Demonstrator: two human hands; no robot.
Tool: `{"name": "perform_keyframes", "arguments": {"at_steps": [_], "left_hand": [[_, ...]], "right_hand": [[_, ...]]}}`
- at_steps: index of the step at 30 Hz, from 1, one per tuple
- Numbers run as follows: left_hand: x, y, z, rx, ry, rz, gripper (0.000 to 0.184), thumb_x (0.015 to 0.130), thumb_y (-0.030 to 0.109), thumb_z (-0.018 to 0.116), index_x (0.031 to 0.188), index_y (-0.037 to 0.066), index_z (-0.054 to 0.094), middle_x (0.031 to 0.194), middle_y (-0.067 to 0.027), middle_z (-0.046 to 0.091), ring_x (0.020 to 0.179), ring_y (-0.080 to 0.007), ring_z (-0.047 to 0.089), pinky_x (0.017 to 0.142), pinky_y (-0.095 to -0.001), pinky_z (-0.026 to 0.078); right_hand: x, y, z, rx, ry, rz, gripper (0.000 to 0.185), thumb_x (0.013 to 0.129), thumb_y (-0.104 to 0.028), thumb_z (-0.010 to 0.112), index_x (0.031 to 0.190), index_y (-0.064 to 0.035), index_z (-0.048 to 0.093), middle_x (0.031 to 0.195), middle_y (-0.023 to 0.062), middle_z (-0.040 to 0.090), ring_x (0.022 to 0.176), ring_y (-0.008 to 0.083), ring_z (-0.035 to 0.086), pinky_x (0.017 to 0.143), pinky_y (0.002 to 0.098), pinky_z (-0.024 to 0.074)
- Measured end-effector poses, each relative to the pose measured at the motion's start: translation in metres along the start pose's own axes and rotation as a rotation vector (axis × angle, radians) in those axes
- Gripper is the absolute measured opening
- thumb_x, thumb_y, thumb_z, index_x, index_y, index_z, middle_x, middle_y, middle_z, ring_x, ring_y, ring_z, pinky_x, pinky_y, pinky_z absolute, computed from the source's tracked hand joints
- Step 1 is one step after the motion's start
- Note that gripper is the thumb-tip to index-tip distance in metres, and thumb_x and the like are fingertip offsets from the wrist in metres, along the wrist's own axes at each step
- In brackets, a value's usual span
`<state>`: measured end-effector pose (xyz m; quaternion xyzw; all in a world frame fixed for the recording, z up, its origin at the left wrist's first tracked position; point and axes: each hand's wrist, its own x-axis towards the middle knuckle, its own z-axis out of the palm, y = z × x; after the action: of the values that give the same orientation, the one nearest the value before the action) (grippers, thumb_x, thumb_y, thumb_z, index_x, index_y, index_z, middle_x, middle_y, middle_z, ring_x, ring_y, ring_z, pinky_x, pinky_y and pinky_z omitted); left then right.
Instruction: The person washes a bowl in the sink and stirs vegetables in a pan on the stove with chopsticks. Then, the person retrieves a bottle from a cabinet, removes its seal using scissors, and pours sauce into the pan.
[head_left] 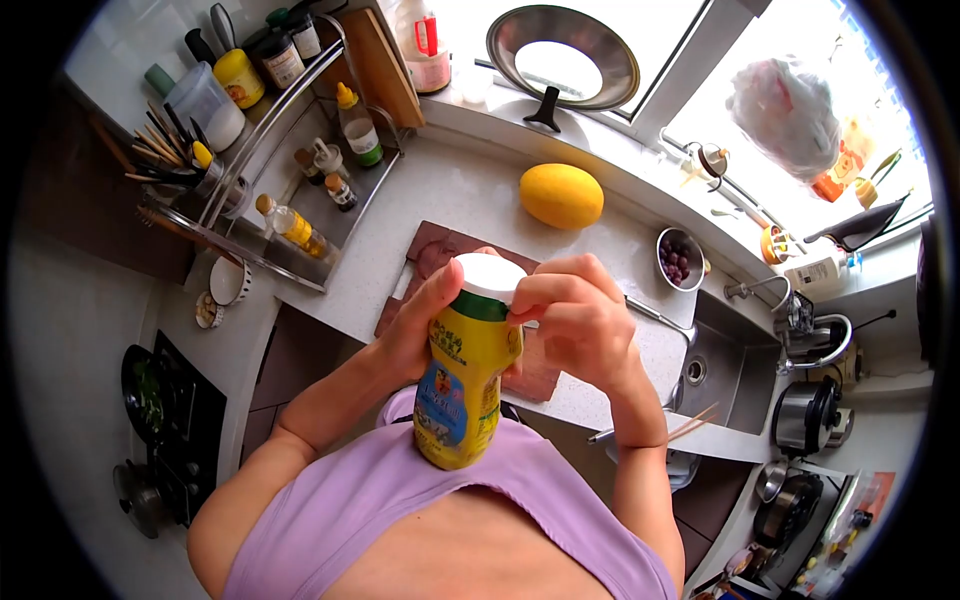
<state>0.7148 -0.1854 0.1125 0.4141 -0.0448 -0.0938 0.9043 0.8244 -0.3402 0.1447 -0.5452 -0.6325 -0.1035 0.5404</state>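
A yellow plastic bottle (458,390) with a blue label picture stands tilted close against my chest. Its white cap (492,272) is on, and a green band (480,306) runs just below it. My left hand (425,312) is wrapped round the upper left side of the bottle. At the right end of the green band, the fingers of my right hand (580,312) are pinched together on its edge. Beneath both hands lies a reddish-brown cutting board (540,375) on the counter, partly hidden by the bottle and hands.
Behind the board sits a yellow melon (561,196). A bowl of grapes (678,262) is beside the sink (735,360) on the right. To the left stand a metal rack (345,215) with several bottles and a black stove (190,420) with a pan.
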Motion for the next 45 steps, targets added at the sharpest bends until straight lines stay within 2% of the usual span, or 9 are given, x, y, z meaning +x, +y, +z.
{"name": "perform_keyframes", "arguments": {"at_steps": [9, 10, 14, 22, 28, 32, 35, 39, 45], "left_hand": [[0.000, -0.018, -0.001, -0.065, -0.005, 0.107, 0.072, 0.086, 0.078, 0.040, 0.110, 0.010, 0.041, 0.097, -0.0086, 0.054, 0.083, -0.0215, 0.058, 0.064, -0.0364, 0.054], [0.004, -0.015, 0.012, -0.577, -0.085, 0.162, 0.073, 0.083, 0.079, 0.045, 0.101, 0.009, 0.037, 0.096, -0.0103, 0.052, 0.079, -0.0282, 0.062, 0.056, -0.0408, 0.055], [0.005, 0.000, 0.010, -0.572, -0.207, 0.155, 0.078, 0.084, 0.082, 0.033, 0.117, 0.011, 0.036, 0.098, -0.0139, 0.059, 0.059, -0.0403, 0.063, 0.050, -0.0447, 0.051], [-0.001, 0.000, 0.003, -0.211, -0.214, 0.056, 0.086, 0.078, 0.087, 0.036, 0.117, 0.011, 0.035, 0.090, -0.0132, 0.058, 0.065, -0.0358, 0.065, 0.058, -0.0416, 0.055], [0.001, -0.015, -0.013, -0.322, -0.195, 0.112, 0.081, 0.075, 0.080, 0.057, 0.107, 0.011, 0.030, 0.097, -0.0156, 0.059, 0.074, -0.0411, 0.067, 0.063, -0.0461, 0.057], [-0.007, -0.027, -0.013, -0.148, -0.173, 0.020, 0.092, 0.065, 0.071, 0.076, 0.113, 0.008, 0.029, 0.097, -0.0201, 0.062, 0.077, -0.0423, 0.068, 0.068, -0.0495, 0.058], [-0.014, -0.044, -0.024, -0.122, -0.111, -0.220, 0.121, 0.060, 0.064, 0.083, 0.145, 0.005, 0.020, 0.105, -0.0163, 0.059, 0.086, -0.0377, 0.067, 0.076, -0.0464, 0.057], [-0.002, -0.049, -0.019, 0.052, -0.322, -0.327, 0.078, 0.060, 0.020, 0.090, 0.124, -0.001, 0.051, 0.114, -0.0158, 0.064, 0.110, -0.0270, 0.061, 0.094, -0.0406, 0.051], [0.014, -0.092, -0.019, 0.183, -0.452, -0.497, 0.041, 0.073, 0.015, 0.082, 0.107, 0.004, 0.061, 0.105, -0.0068, 0.066, 0.100, -0.0174, 0.062, 0.088, -0.0317, 0.050]], "right_hand": [[-0.009, 0.009, 0.005, -0.160, -0.029, -0.350, 0.027, 0.062, -0.011, 0.068, 0.077, -0.0079, 0.046, 0.094, 0.0086, 0.063, 0.078, 0.0215, 0.057, 0.067, 0.0322, 0.0485], [-0.018, 0.012, 0.008, -0.133, -0.008, -0.341, 0.027, 0.062, -0.008, 0.069, 0.077, -0.0087, 0.046, 0.094, 0.0083, 0.063, 0.077, 0.0218, 0.057, 0.068, 0.0323, 0.0484], [-0.022, 0.017, 0.021, 0.224, 0.292, -0.081, 0.024, 0.088, 0.002, 0.060, 0.088, -0.0094, 0.039, 0.082, 0.0056, 0.056, 0.072, 0.0197, 0.050, 0.059, 0.0310, 0.0462], [-0.001, -0.003, 0.019, 0.388, 0.154, 0.287, 0.062, 0.067, -0.021, 0.088, 0.119, -0.0024, 0.061, 0.104, 0.0097, 0.055, 0.085, 0.0146, 0.057, 0.071, 0.0247, 0.0483], [-0.027, -0.002, 0.033, 0.326, 0.367, 0.355, 0.016, 0.078, 0.005, 0.073, 0.090, 0.0012, 0.063, 0.097, 0.0091, 0.062, 0.086, 0.0144, 0.061, 0.077, 0.0257, 0.0495], [-0.058, 0.003, 0.052, 0.961, 0.489, 0.873, 0.011, 0.087, 0.000, 0.066, 0.090, -0.0010, 0.055, 0.094, 0.0055, 0.062, 0.087, 0.0104, 0.057, 0.080, 0.0262, 0.0471], [-0.071, 0.025, 0.040, 0.616, 0.031, 0.950, 0.014, 0.086, -0.001, 0.066, 0.086, -0.0034, 0.052, 0.091, 0.0038, 0.061, 0.087, 0.0102, 0.058, 0.082, 0.0272, 0.0480], [-0.050, 0.045, 0.017, 0.591, -0.359, 0.899, 0.013, 0.083, -0.008, 0.071, 0.080, -0.0033, 0.059, 0.080, 0.0016, 0.063, 0.077, 0.0079, 0.056, 0.071, 0.0250, 0.0464], [-0.011, 0.038, 0.023, 0.710, -0.941, 0.724, 0.006, 0.086, -0.005, 0.064, 0.086, -0.0004, 0.061, 0.067, 0.0062, 0.064, 0.063, 0.0128, 0.060, 0.058, 0.0279, 0.0469]]}}
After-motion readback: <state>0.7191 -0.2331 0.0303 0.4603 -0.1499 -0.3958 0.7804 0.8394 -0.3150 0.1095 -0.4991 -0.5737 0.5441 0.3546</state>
